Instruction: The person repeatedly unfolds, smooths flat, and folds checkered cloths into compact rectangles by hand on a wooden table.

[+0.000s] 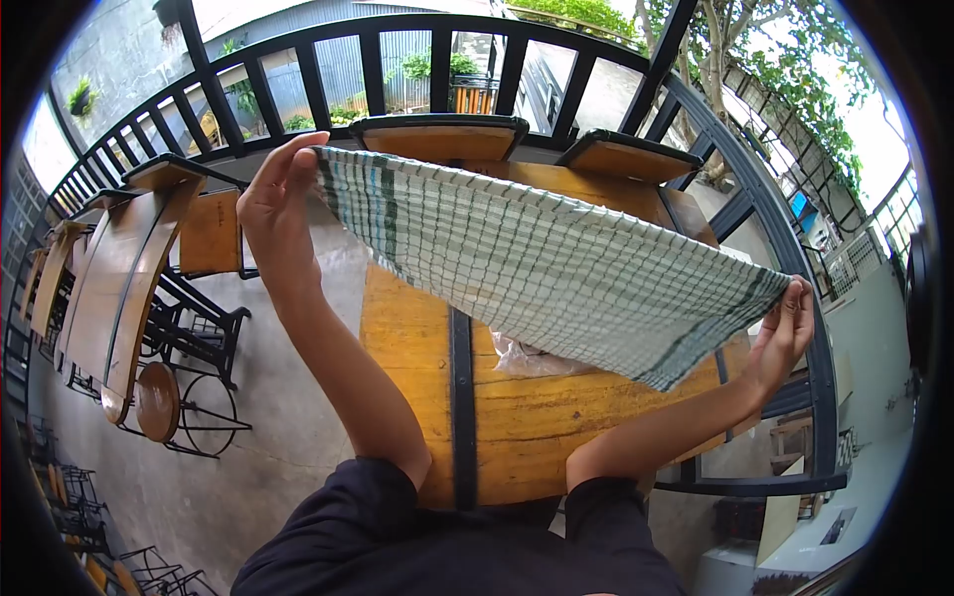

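A green and white checked cloth (527, 253) is stretched out in the air over the wooden table, sloping down toward the right. My left hand (281, 194) is raised at the upper left and pinches one corner. Lower on the right, my right hand (785, 333) grips the opposite corner between thumb and fingers. The cloth's near edge hangs loose between them. Beneath it, partly covered from view, a crumpled clear plastic bag (532, 358) lies on the table (407, 343).
Wooden chairs (442, 137) stand behind the table, against a black railing (402, 74). Another long wooden table (129, 283) with a round stool (157, 400) is on the left. A black metal rail (820, 397) runs along the right.
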`<action>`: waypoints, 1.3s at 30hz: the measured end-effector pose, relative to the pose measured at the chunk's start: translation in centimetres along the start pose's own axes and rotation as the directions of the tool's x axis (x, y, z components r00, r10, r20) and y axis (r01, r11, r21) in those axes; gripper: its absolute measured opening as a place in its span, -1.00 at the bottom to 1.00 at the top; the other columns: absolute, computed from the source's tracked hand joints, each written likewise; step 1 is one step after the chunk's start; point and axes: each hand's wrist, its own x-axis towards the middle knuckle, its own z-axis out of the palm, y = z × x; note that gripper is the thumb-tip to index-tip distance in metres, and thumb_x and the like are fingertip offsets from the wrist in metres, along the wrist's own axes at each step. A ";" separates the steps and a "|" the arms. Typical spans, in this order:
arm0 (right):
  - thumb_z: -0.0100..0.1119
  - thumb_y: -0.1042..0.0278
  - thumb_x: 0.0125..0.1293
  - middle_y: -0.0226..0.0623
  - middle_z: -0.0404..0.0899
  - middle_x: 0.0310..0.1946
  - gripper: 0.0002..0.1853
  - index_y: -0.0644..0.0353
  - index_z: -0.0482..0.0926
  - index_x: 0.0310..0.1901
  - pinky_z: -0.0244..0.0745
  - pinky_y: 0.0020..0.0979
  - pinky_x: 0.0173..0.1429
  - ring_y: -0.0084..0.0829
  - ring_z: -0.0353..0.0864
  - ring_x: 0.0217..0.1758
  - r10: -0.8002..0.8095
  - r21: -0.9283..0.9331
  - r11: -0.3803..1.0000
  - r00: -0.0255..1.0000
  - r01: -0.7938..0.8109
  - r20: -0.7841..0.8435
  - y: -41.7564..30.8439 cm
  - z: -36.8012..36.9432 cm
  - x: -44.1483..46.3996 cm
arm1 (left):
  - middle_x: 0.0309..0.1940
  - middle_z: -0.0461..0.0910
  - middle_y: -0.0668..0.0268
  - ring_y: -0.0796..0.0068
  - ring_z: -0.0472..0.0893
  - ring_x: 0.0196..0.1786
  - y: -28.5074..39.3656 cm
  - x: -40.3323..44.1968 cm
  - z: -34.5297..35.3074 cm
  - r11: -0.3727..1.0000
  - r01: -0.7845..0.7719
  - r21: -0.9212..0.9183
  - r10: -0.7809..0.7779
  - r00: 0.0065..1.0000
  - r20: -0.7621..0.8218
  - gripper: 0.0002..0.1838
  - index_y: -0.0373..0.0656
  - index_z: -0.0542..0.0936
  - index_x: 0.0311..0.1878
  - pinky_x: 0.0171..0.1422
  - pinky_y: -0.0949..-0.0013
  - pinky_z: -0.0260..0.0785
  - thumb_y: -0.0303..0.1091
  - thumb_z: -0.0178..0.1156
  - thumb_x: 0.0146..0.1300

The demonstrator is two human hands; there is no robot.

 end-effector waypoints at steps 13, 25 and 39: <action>0.09 0.44 0.48 -0.40 0.60 -0.14 -0.79 0.28 0.60 0.06 0.46 -0.65 0.05 -0.67 0.58 -0.10 -0.104 0.064 0.993 0.988 0.098 0.113 -0.7 -0.2 -0.4 | -0.20 0.68 0.36 0.77 0.52 -0.22 2.0 -0.5 0.3 0.992 0.038 -0.124 -0.041 0.999 -0.018 -0.73 -0.25 0.67 0.05 -0.05 0.63 0.32 -0.28 0.18 0.46; 0.53 0.32 0.14 -0.38 0.61 -0.40 -0.75 0.17 0.65 -0.22 0.51 -0.64 -0.34 -0.70 0.57 -0.44 -0.504 0.658 0.752 0.679 0.041 0.533 -0.5 -2.5 -0.2 | -0.30 0.51 0.42 0.64 0.49 -0.31 5.5 -1.7 -3.0 0.988 -0.081 -0.133 0.105 0.976 0.190 -0.81 -0.21 0.61 -0.15 -0.13 0.52 0.32 -0.26 0.25 0.39; 0.26 0.39 0.40 -0.43 0.68 -0.26 -0.83 0.27 0.72 -0.08 0.40 -0.63 -0.16 -0.69 0.55 -0.27 -0.034 -0.628 0.752 0.963 0.200 0.266 6.3 3.5 2.8 | -0.34 0.67 0.42 0.69 0.52 -0.31 -2.8 0.5 1.8 0.957 0.042 0.286 -0.094 0.981 0.170 -0.84 -0.18 0.69 -0.15 -0.20 0.61 0.30 -0.29 0.31 0.35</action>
